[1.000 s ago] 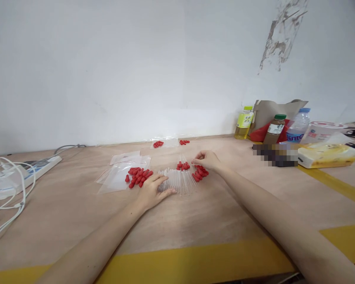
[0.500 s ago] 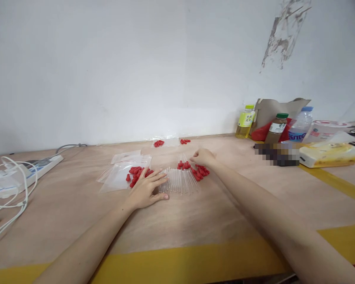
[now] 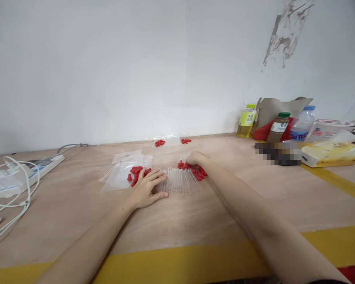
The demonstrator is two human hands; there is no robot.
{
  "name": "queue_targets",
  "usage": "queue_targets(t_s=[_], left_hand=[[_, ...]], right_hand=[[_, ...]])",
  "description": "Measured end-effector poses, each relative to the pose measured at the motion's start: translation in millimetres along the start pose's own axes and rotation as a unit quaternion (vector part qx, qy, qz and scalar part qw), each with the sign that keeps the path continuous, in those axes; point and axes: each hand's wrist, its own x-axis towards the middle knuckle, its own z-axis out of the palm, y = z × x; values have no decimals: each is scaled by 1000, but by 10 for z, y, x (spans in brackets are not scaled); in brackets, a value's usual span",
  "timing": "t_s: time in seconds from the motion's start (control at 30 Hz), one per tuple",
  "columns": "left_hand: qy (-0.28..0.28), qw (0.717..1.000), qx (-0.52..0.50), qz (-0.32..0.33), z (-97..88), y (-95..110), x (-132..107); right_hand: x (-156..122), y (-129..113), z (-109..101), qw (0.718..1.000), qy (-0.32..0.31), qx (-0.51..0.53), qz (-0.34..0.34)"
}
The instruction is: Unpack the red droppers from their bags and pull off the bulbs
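A row of clear glass dropper tubes (image 3: 180,181) lies side by side on the table. My left hand (image 3: 146,190) rests with its fingers spread at the left end of this row, partly covering a pile of red rubber bulbs (image 3: 135,170). At the far edge of the tubes lie several droppers with red bulbs fitted (image 3: 182,165), their glass pointing away. My right hand (image 3: 197,157) is beside them, fingers bent down and closed together; what they hold is hidden. Just below it sits another heap of red bulbs (image 3: 200,173).
Clear zip bags (image 3: 115,182) lie left of the tubes. By the wall are more red bulbs (image 3: 159,143) on clear plastic. A power strip (image 3: 47,172) with white cables is at the left. Bottles (image 3: 246,121), a paper bag (image 3: 263,108) and a tissue pack (image 3: 333,154) stand at the right.
My right hand has moved a little left and nearer, onto the bulb-fitted droppers. My left hand stays nearly where it was. The view has shifted slightly.
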Motion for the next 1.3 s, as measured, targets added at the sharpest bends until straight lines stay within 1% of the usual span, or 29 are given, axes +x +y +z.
queue_targets(t_s=[0.07,0.13,0.2,0.27,0.3,0.33,0.37,0.4,0.43,0.47,0.5,0.53,0.6,0.67,0.73,0.8,0.9,1.0,1.17,1.3], left_hand=[[10,1000,2,-3,5,-2,-7],[22,1000,2,-10,8,-1,-13],[38,999,0,-22,12,12,-18],[64,997,-14,-39,24,40,-20],[81,995,-28,-51,34,62,-19],[103,991,-48,-67,45,87,-16],[126,986,-73,-85,58,116,-12],[149,978,-101,-103,70,148,-7],[171,970,-126,-116,81,182,-1],[191,963,-146,-122,90,216,5],[205,958,-158,-119,97,249,12],[212,958,-160,-105,101,283,17],[204,968,-135,-55,106,351,27],[176,980,-90,4,109,423,37],[154,986,-44,56,115,495,52],[144,986,-3,83,118,557,72],[140,985,38,91,110,607,96],[137,985,50,96,95,605,89],[126,986,44,96,106,576,54],[137,985,30,101,127,579,46]], right_hand=[[-47,-43,-81,998,0,-37,41],[-147,-81,-201,996,15,-64,59],[-321,-94,-322,996,38,-72,44],[-570,-62,-396,996,61,-69,6],[-716,-25,-405,994,80,-60,-33],[-866,25,-393,984,118,-48,-123],[-1015,85,-362,966,149,-54,-205],[-1155,151,-315,945,170,-76,-269],[-1279,218,-257,922,194,-103,-318],[-1382,280,-195,902,205,-126,-359],[-1462,333,-135,884,209,-144,-394],[-1518,373,-81,870,220,-149,-415],[-1572,412,-4,861,235,-143,-428],[-1577,406,32,864,247,-129,-420],[-1571,380,44,864,251,-118,-421],[-1574,355,48,858,249,-113,-435],[-1596,340,50,850,252,-115,-448],[-1619,336,43,847,253,-127,-450],[-1635,296,19,837,230,-164,-469],[-1638,260,20,827,223,-177,-484]])
